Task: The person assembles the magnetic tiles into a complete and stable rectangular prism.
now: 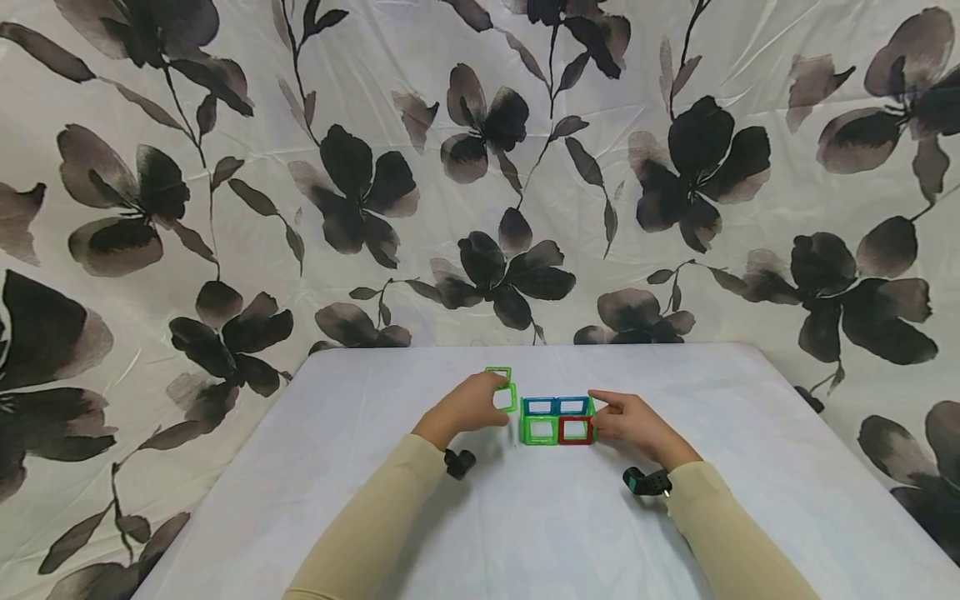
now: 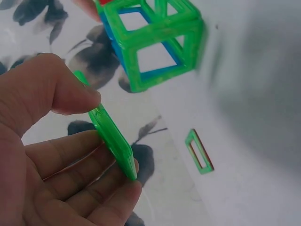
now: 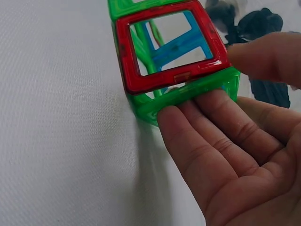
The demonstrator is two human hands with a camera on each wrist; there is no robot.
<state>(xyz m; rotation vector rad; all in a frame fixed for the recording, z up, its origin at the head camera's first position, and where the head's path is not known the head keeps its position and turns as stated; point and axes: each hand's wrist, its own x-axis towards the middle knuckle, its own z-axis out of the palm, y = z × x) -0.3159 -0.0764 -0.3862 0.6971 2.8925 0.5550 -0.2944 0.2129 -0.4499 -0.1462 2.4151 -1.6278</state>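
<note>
A see-through box of magnetic tiles (image 1: 541, 431) stands on the table, with green and red squares in front and blue ones on top. My left hand (image 1: 468, 404), left of the box, pinches a green square magnetic tile (image 2: 113, 134) by its edges between thumb and fingers. Another green tile (image 1: 498, 369) lies just behind that hand. My right hand (image 1: 633, 423) is at the box's right end. In the right wrist view its nearly straight fingers (image 3: 202, 146) touch the green end tile (image 3: 188, 92), and its thumb is right at the corner of the red tile (image 3: 178, 77).
The white-covered table (image 1: 562, 533) ends at a back edge just behind the loose tile. Beyond it hangs a white cloth with dark flowers (image 1: 360, 196). A small black device (image 1: 460, 463) sits at the left wrist, another black device (image 1: 647, 482) at the right.
</note>
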